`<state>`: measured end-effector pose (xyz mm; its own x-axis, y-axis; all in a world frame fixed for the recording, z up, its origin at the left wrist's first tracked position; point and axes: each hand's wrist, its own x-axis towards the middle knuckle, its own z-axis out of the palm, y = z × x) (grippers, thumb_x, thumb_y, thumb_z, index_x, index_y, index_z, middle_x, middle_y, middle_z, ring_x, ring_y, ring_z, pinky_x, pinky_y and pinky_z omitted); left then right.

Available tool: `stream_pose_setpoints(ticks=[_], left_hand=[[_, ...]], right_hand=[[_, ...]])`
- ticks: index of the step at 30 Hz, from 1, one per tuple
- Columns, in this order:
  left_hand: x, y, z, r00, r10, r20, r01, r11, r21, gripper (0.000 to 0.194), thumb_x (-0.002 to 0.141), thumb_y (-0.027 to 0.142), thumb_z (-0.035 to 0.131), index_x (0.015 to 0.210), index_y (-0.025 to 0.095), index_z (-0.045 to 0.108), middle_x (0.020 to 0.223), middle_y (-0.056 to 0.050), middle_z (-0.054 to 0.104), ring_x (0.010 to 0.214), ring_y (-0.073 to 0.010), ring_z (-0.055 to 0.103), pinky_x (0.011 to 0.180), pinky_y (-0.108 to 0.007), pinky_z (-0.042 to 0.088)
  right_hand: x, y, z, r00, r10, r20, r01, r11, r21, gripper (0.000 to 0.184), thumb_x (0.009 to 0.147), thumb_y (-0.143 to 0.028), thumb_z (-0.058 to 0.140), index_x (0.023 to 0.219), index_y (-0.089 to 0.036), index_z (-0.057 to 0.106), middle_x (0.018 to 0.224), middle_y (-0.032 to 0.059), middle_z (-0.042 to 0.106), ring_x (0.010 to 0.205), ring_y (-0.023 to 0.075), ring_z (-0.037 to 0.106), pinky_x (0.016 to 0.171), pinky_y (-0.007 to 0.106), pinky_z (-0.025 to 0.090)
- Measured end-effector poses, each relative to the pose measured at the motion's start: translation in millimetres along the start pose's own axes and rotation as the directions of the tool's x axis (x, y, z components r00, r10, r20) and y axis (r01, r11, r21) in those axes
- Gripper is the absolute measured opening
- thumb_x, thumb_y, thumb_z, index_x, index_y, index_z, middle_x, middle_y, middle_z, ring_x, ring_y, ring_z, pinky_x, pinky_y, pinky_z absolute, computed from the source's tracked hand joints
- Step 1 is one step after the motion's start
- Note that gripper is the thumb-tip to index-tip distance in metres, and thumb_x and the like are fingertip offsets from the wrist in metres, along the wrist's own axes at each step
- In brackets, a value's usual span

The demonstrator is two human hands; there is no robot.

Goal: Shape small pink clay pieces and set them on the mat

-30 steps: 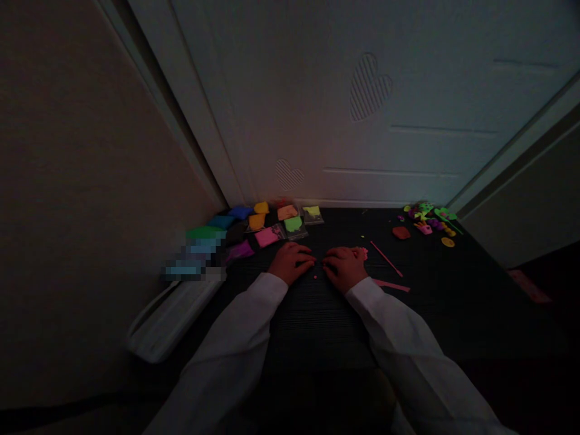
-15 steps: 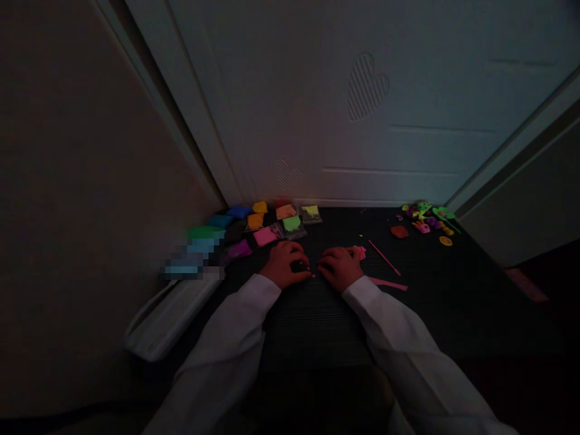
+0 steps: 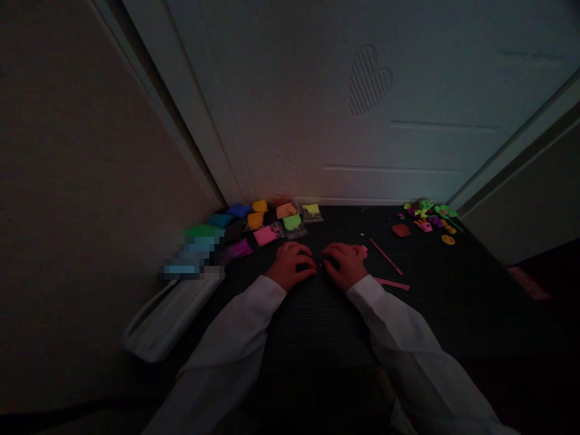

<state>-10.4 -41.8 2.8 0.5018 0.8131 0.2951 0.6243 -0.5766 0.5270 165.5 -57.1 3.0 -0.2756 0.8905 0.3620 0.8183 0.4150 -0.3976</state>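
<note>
Pink stick [image 3: 386,257] laid slanting on desk [image 3: 312,320], far end leftward. Left hand [image 3: 290,266], right hand [image 3: 343,266] curled palm-down, fingertips inward; tiny pink ball [image 3: 321,264] by right; grips cannot be told.

Exposure: dim overall. Door [image 3: 312,109] palest, cool grey, toward 1 o'clock; source not visible. Tabletop [image 3: 317,320] near black toward 6 o'clock, detail lost. Pixelated patch [image 3: 194,257] between 8 and 9 o'clock. Wide-angle stretch near edges; fine detail soft, grainy.
</note>
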Motion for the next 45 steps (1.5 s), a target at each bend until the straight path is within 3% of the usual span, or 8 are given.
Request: stream_pose_setpoints(ticks=[6,11,19,23,27,31,39,45], left_hand=[[4,2,-10.1,0.987,-0.104,-0.120,0.075,0.971,-0.226,0.018,0.060,0.037,0.057,0.067,0.020,0.059,0.083,-0.002,0.056,0.089,-0.0158,0.045,0.084,-0.032,0.032],[3,1,-5.7,0.990,-0.115,-0.083,0.085,0.949,-0.304,0.016,0.063,0.036,0.054,0.065,0.021,0.060,0.084,-0.001,0.055,0.088,-0.0141,0.047,0.083,-0.030,0.034],[3,3,-8.1,0.987,-0.146,-0.072,0.107,0.913,-0.393,0.021,0.067,0.036,0.049,0.066,0.019,0.062,0.083,-0.002,0.056,0.087,-0.0144,0.048,0.082,-0.029,0.035],[6,-9,-7.9,0.936,-0.316,-0.157,0.194,0.834,-0.517,0.031,0.072,0.038,0.038,0.066,0.017,0.060,0.078,-0.002,0.058,0.081,-0.0136,0.051,0.079,-0.028,0.037],[8,-19,-5.4,0.832,-0.517,-0.198,0.272,0.693,-0.667,0.032,0.070,0.041,0.040,0.066,0.016,0.059,0.071,-0.002,0.059,0.069,-0.0134,0.052,0.065,-0.026,0.041],[10,-18,-3.7,0.771,-0.589,-0.242,0.255,0.634,-0.730,0.029,0.065,0.040,0.046,0.061,0.015,0.059,0.065,-0.002,0.058,0.064,-0.0127,0.052,0.058,-0.024,0.039],[13,-39,2.5,0.710,-0.659,-0.249,0.236,0.555,-0.797,0.024,0.059,0.039,0.053,0.055,0.016,0.059,0.056,0.000,0.056,0.056,-0.0104,0.050,0.051,-0.022,0.036],[18,-46,2.7,0.710,-0.671,-0.215,0.215,0.498,-0.840,0.028,0.056,0.041,0.055,0.055,0.013,0.058,0.054,-0.001,0.056,0.051,-0.0092,0.048,0.048,-0.022,0.034]], right_hand=[[0,-6,-4,0.998,-0.049,-0.033,0.051,0.998,0.032,0.026,0.073,-0.029,0.044,0.097,-0.023,0.051,0.097,0.0041,0.052,0.094,0.0176,0.043,0.079,0.033,0.022],[-4,-16,-3,0.990,-0.139,-0.040,0.142,0.986,0.086,0.027,0.072,-0.036,0.047,0.096,-0.024,0.053,0.093,0.0031,0.054,0.090,0.0155,0.045,0.080,0.032,0.023],[-4,-18,-5,0.993,-0.105,-0.062,0.115,0.978,0.177,0.020,0.076,-0.033,0.044,0.087,-0.023,0.056,0.087,0.0023,0.057,0.085,0.0141,0.047,0.080,0.032,0.023],[-5,-22,-8,0.992,-0.121,-0.028,0.124,0.973,0.195,0.019,0.079,-0.029,0.039,0.086,-0.021,0.055,0.086,0.0025,0.057,0.085,0.0136,0.047,0.079,0.031,0.023],[-7,-26,-7,0.987,-0.159,0.038,0.149,0.972,0.183,0.017,0.076,-0.032,0.042,0.078,-0.019,0.053,0.083,0.0022,0.057,0.082,0.0134,0.048,0.078,0.030,0.023],[-8,-26,-3,0.977,-0.187,0.099,0.167,0.969,0.180,0.014,0.073,-0.031,0.047,0.080,-0.020,0.051,0.084,0.0018,0.055,0.084,0.0139,0.046,0.078,0.031,0.021],[-17,-28,3,0.940,-0.278,0.200,0.265,0.960,0.091,0.016,0.072,-0.033,0.047,0.079,-0.022,0.056,0.085,0.0018,0.054,0.083,0.0150,0.043,0.079,0.035,0.016],[-18,-29,10,0.936,-0.276,0.220,0.275,0.961,0.039,0.021,0.072,-0.040,0.046,0.077,-0.022,0.057,0.081,0.0017,0.056,0.081,0.0157,0.044,0.078,0.035,0.016]])
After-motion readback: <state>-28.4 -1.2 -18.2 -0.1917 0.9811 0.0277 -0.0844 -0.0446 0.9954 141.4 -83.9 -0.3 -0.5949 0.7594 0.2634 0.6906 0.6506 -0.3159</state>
